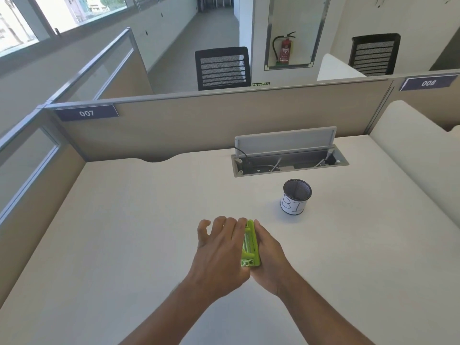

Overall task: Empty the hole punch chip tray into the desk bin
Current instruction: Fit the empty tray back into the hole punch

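Gripping a lime-green hole punch (251, 245) from both sides: left hand (219, 252) w/ fingers curled over its left face, right hand (268, 255) pressed flat vs its right side, held tilted on edge above the white desk (129, 220). Mesh desk bin (296, 196) w/ paper label stands upright beyond & right of the grip, well apart

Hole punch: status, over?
Both hands on the green hole punch: left hand over one side, right hand cupping the other. Mesh desk bin upright, beyond and right. Desk between them bare.
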The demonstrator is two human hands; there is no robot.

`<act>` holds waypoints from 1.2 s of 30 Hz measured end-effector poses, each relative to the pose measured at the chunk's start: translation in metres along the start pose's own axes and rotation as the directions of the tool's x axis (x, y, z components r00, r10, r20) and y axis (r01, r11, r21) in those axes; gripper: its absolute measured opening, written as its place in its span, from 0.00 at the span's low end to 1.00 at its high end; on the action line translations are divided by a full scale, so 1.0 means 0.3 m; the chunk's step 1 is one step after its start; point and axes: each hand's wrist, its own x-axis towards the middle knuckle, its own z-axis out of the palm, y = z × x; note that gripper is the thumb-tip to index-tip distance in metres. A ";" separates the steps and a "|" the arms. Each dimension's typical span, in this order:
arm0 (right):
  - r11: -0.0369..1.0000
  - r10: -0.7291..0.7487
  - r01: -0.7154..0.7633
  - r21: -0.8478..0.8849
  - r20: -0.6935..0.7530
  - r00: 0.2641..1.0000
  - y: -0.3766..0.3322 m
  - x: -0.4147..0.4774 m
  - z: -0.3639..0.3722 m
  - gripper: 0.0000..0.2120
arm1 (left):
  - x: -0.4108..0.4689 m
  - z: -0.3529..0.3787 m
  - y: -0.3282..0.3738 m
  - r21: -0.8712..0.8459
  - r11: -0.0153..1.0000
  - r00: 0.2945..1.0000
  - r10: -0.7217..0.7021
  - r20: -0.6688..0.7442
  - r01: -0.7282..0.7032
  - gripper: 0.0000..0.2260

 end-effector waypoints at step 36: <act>0.940 -0.085 0.064 -0.336 -0.047 0.995 0.003 -0.032 0.019 0.17 | 0.016 0.137 -0.179 -0.914 -0.231 0.823 -0.401 0.402 0.333 0.08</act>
